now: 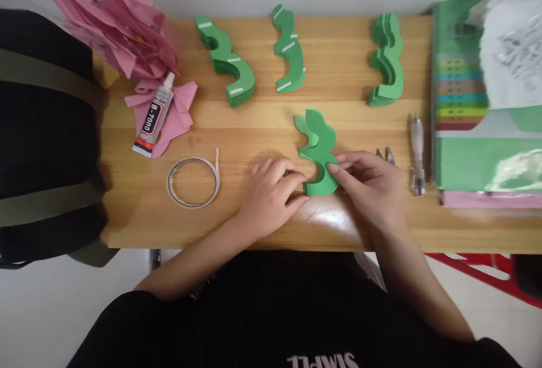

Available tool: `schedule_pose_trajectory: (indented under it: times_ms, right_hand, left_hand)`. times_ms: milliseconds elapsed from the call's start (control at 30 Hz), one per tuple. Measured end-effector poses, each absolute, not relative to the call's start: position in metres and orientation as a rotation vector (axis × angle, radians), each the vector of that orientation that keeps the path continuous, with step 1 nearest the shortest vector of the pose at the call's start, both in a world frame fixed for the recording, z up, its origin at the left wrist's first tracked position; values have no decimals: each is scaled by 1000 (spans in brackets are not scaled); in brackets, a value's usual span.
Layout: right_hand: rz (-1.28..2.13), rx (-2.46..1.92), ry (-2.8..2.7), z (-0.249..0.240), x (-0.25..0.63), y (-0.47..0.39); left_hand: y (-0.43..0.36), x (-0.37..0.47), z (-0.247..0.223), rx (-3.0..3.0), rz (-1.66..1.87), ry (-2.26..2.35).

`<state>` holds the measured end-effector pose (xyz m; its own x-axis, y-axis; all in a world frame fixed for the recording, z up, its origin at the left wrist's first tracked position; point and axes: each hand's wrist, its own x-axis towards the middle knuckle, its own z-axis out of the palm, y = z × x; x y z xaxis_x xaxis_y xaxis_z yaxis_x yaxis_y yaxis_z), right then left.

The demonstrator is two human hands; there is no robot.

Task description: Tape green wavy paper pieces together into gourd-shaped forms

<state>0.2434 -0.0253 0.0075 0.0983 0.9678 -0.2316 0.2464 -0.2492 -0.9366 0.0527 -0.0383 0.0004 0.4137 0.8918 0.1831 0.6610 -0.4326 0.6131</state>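
Both hands are on the wavy green foam cutout [318,153] at centre frame: left hand [271,193] pinching its lower left edge, right hand [370,182] gripping the right side, piece flat on the wooden table [254,119]. Tape ring [193,182] sits left of them, glue tube [153,115] upper left on pink scraps [180,111], three more green stacks along the top.

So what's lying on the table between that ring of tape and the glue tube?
Nothing: in the head view, only bare wooden table separates the tape ring from the glue tube, which rests on pink paper scraps.
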Motion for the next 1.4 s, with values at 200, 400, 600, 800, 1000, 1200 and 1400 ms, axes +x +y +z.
schedule_pose_trajectory:
  times_ms: [200,400,600,800,1000,1200,1400]
  right_hand:
    - [1159,-1628,-1251,6,244,-27]
    - [1136,-1619,-1292,8,243,-27]
    - [1182,-1590,-1437,14,246,-31]
    - [1250,-1512,-1501,21,251,-37]
    - [1199,-1385,-1508,28,252,-42]
    - [996,-1367,-1573,31,259,-47]
    - [1021,-1317,-1543,26,260,-44]
  left_hand:
    - [-39,53,-1,2225,728,1319]
    - [-40,52,-2,2219,734,1317]
    - [-40,52,1,2215,741,1323]
    - [-43,53,13,1880,797,1277]
    - [-46,60,33,1266,731,1234]
    - [-51,62,39,1196,707,1234]
    - [-59,67,32,1161,693,1282]
